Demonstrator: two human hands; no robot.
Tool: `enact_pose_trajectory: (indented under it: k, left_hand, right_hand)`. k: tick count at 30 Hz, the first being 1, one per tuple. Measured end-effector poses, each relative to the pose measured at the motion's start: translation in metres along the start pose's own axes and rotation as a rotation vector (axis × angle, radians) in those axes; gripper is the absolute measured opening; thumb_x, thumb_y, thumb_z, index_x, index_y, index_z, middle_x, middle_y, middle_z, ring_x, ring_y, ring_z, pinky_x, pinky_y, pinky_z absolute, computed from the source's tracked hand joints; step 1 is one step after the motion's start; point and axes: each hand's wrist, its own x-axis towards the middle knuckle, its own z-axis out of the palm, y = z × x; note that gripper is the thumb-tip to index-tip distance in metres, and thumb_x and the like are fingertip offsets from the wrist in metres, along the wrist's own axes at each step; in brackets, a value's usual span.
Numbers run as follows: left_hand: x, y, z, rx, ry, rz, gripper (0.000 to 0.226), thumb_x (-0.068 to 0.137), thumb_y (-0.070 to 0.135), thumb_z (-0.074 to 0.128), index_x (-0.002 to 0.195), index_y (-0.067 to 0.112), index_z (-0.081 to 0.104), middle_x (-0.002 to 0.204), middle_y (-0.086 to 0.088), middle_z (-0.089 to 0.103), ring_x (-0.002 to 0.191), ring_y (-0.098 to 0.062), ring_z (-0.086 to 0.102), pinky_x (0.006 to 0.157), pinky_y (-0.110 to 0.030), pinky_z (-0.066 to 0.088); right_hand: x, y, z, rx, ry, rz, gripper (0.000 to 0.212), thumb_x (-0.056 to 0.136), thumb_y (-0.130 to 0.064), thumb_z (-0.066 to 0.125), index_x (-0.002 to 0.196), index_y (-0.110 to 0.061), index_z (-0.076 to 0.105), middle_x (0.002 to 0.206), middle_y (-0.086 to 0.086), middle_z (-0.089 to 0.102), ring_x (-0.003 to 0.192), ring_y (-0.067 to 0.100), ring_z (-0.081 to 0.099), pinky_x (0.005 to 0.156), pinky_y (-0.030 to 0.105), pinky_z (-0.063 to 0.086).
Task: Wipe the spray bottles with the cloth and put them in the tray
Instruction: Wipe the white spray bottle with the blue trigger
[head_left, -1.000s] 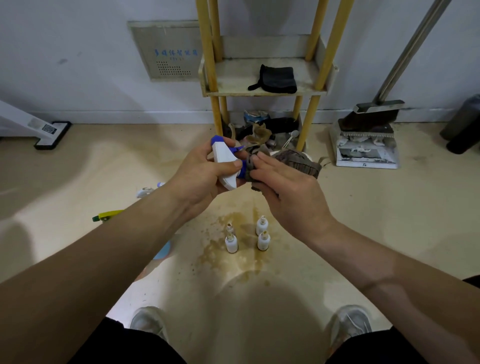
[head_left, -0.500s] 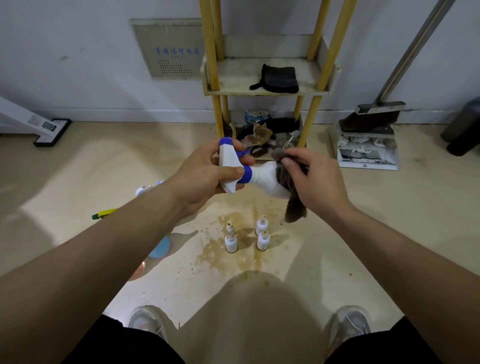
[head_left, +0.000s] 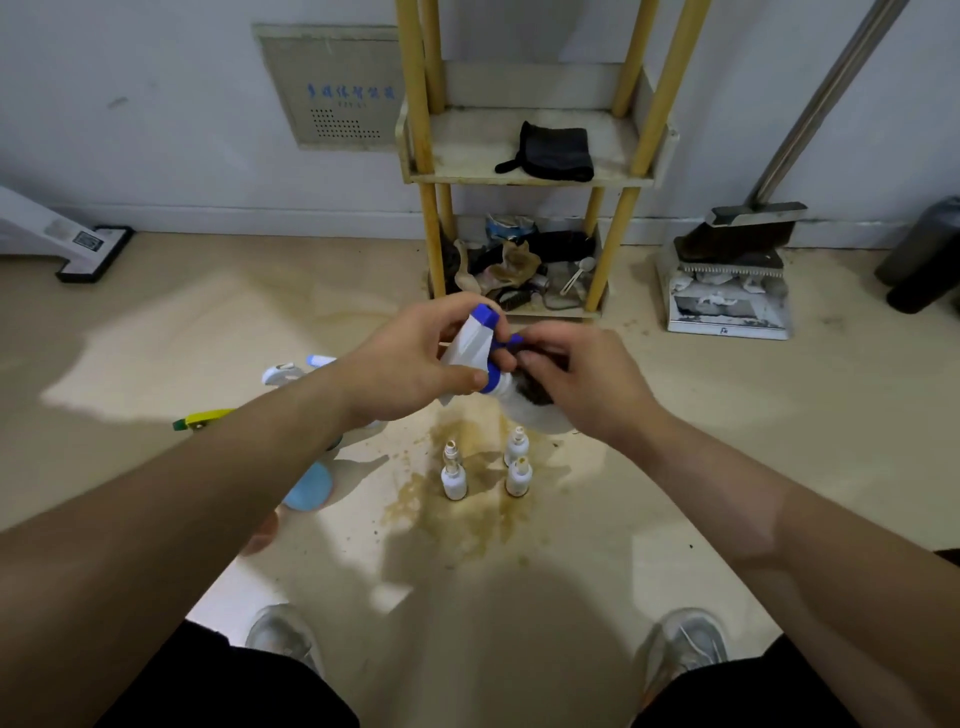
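Head view only. Left hand (head_left: 410, 364) is wrapped round the trigger head and neck of the spray bottle (head_left: 467, 340), thumb lying across by the blue collar, fingers curled over the top. The bottle is in the air at mid-frame above the floor, lying roughly sideways with its nozzle end up-left and its white body toward the right hand (head_left: 587, 384). Right hand fingers are curled, bunching a dark cloth (head_left: 537, 395) against the bottle's shoulder just below the collar, so most of the cloth is hidden under the palm. Judgement: the bottle is plastic, light and smooth, likely slick if damp. The body wall probably gives a bit when squeezed, so the neck and trigger head are the firm place to hold it while the body gets rubbed. The cloth is limp and needs bunching to get pressure. Wiping step looks in progress, placing not yet done. More spray bottles (head_left: 291, 371) lie on the floor at left, partly behind the left forearm. Three small white bottles (head_left: 454, 478) stand on a stained patch below the hands. I can't pick out the tray for sure; the yellow-post shelf unit (head_left: 519, 181) has rimmed shelves.
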Motion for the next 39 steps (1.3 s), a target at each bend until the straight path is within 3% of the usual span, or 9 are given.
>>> enact_pose_trajectory:
  k: [4,8,15,19,22,28,31,35,39]
  left_hand:
    - [-0.002,-0.002,-0.002,0.051,-0.045,0.011,0.034,0.089,-0.005,0.069,0.112,0.019,0.063,0.103,0.007,0.075,0.103,-0.009,0.069,0.090,-0.043,0.059]
    - [-0.006,0.002,-0.007,0.142,-0.115,0.052,0.034,0.087,-0.007,0.068,0.106,0.021,0.064,0.104,0.012,0.073,0.104,-0.003,0.066,0.087,-0.014,0.052]
    - [-0.012,0.000,-0.005,0.394,-0.233,0.078,0.039,0.083,-0.003,0.068,0.097,0.034,0.066,0.096,0.027,0.063,0.091,0.005,0.057,0.073,-0.006,0.042]
    - [-0.018,-0.005,-0.005,0.452,-0.264,0.059,0.037,0.085,-0.001,0.067,0.099,0.033,0.064,0.094,0.027,0.064,0.090,0.002,0.057,0.074,-0.011,0.043]
    - [-0.023,-0.012,-0.008,0.470,-0.221,0.048,0.038,0.087,0.001,0.068,0.108,0.033,0.063,0.104,0.020,0.065,0.096,-0.003,0.058,0.081,-0.018,0.048]
    - [-0.044,-0.046,-0.030,0.555,-0.076,-0.135,0.041,0.088,0.008,0.068,0.119,0.032,0.056,0.107,0.013,0.061,0.094,-0.013,0.055,0.081,-0.027,0.047]
    - [-0.061,-0.067,-0.038,0.609,-0.037,-0.197,0.033,0.086,0.010,0.069,0.113,0.028,0.061,0.103,0.008,0.062,0.093,-0.018,0.055,0.079,-0.033,0.046]
    - [-0.083,-0.094,-0.044,0.580,-0.003,-0.259,0.030,0.084,0.005,0.071,0.099,0.030,0.067,0.093,0.004,0.067,0.085,-0.019,0.056,0.072,-0.025,0.042]
    - [-0.103,-0.125,-0.047,0.533,0.063,-0.385,0.033,0.081,0.003,0.072,0.098,0.032,0.070,0.094,0.002,0.070,0.088,-0.022,0.062,0.079,-0.039,0.051]
  right_hand:
    - [0.005,0.013,-0.001,0.066,0.040,0.097,0.019,0.097,-0.016,0.062,0.107,-0.024,0.076,0.093,-0.019,0.070,0.087,-0.007,0.065,0.077,0.009,0.046]
    - [0.007,0.042,-0.003,0.037,-0.010,0.324,0.016,0.098,-0.021,0.062,0.103,-0.028,0.075,0.104,-0.010,0.074,0.103,0.008,0.067,0.089,0.024,0.048]
    - [0.002,0.008,0.010,0.292,-0.333,0.096,0.018,0.098,-0.013,0.063,0.098,-0.023,0.078,0.091,-0.009,0.076,0.087,0.008,0.071,0.080,0.024,0.055]
    - [0.004,0.022,0.020,-0.031,-0.375,0.158,0.015,0.097,-0.021,0.063,0.100,-0.024,0.078,0.093,-0.010,0.075,0.091,0.010,0.068,0.081,0.026,0.050]
    - [0.005,0.029,0.024,-0.209,-0.439,0.241,0.014,0.096,-0.025,0.065,0.104,-0.024,0.076,0.097,-0.006,0.071,0.098,0.017,0.066,0.081,0.027,0.046]
    - [0.011,-0.010,0.043,0.072,-0.566,0.160,0.014,0.095,-0.024,0.069,0.105,-0.021,0.078,0.096,-0.004,0.077,0.093,0.011,0.070,0.086,0.026,0.053]
    - [0.015,-0.023,0.063,0.015,-0.571,0.127,0.013,0.095,-0.027,0.068,0.104,-0.024,0.077,0.098,-0.003,0.077,0.094,0.012,0.070,0.088,0.029,0.054]
    - [0.017,-0.034,0.090,-0.086,-0.586,0.098,0.012,0.095,-0.026,0.066,0.101,-0.023,0.076,0.098,-0.001,0.075,0.095,0.017,0.068,0.085,0.031,0.053]
    - [0.015,-0.047,0.120,-0.161,-0.610,0.055,0.015,0.096,-0.026,0.064,0.103,-0.021,0.076,0.097,-0.003,0.069,0.099,0.019,0.065,0.081,0.027,0.047]
